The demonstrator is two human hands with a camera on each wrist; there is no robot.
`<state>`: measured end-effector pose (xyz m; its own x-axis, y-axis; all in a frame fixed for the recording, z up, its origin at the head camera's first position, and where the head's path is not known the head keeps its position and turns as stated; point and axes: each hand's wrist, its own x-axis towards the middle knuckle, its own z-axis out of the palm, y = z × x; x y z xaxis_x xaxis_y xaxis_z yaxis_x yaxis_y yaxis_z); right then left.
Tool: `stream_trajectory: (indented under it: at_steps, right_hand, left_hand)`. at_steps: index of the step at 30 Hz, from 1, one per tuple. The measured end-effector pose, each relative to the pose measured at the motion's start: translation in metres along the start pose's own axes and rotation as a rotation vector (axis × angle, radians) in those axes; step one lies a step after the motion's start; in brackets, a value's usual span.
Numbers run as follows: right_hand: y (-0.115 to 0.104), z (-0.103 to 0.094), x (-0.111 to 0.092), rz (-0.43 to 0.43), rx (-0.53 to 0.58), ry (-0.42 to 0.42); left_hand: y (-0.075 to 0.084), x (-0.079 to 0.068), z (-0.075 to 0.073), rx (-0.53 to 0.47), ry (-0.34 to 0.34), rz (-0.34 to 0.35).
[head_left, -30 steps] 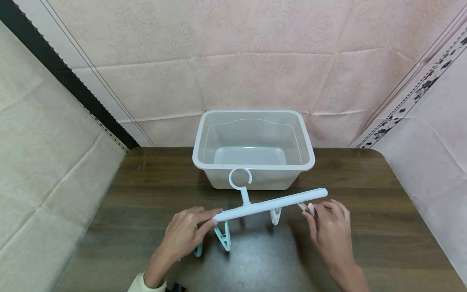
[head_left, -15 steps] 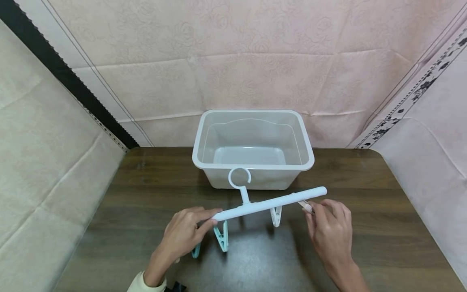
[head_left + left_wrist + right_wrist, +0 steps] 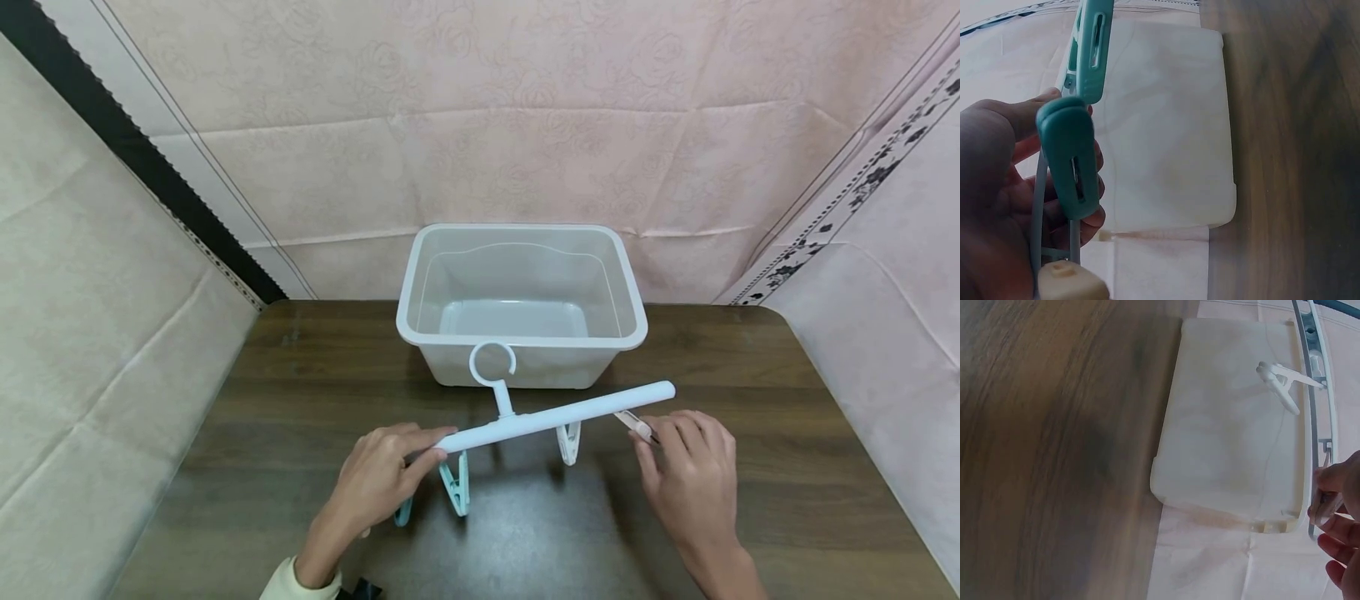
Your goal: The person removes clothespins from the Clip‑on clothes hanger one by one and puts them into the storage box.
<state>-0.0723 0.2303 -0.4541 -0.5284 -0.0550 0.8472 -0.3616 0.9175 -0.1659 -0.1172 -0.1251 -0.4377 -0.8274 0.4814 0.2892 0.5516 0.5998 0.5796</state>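
Note:
A white hanger [image 3: 555,417] with a hook stands tilted above the table, its right end higher. My left hand [image 3: 386,475] grips the bar's left end between thumb and fingers. Below the bar there hangs a teal clothespin [image 3: 456,485], and a second teal clothespin [image 3: 1069,159] shows in the left wrist view along with a cream clothespin [image 3: 1072,281]. Right of the hook hangs a white clothespin [image 3: 568,443]. My right hand [image 3: 693,475] pinches another pale clothespin [image 3: 634,425] under the bar's right part; its grip end is partly hidden by my fingers.
Behind the hanger, a light grey plastic tub [image 3: 517,367] stands on the dark wooden table [image 3: 315,375]. Pale patterned cloth [image 3: 525,150] hangs behind the table and along both sides.
My right hand has shifted slightly right, and more of the pinched clothespin shows. The teal clothespins have swung a little left. My left hand keeps its hold on the bar.

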Motion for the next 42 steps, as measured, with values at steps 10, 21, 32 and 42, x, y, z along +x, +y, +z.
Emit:
stream_trajectory:
  at_steps: [10, 21, 32, 42]
  right_hand:
    - [0.004, -0.011, -0.003, -0.067, 0.018, 0.032]
    - [-0.001, -0.023, 0.002, -0.107, 0.09, 0.078]
    - [-0.01, -0.025, 0.031, -0.089, 0.14, 0.112]
    - [-0.01, -0.023, 0.052, -0.098, 0.138, 0.077]
  left_hand:
    - [0.0, 0.0, -0.003, -0.002, 0.001, -0.006]
    - [0.001, 0.0, -0.005, -0.007, 0.013, 0.005]
    - [0.001, 0.0, -0.006, -0.004, 0.009, 0.01]
    - [-0.001, 0.001, -0.005, -0.006, 0.0, 0.012]
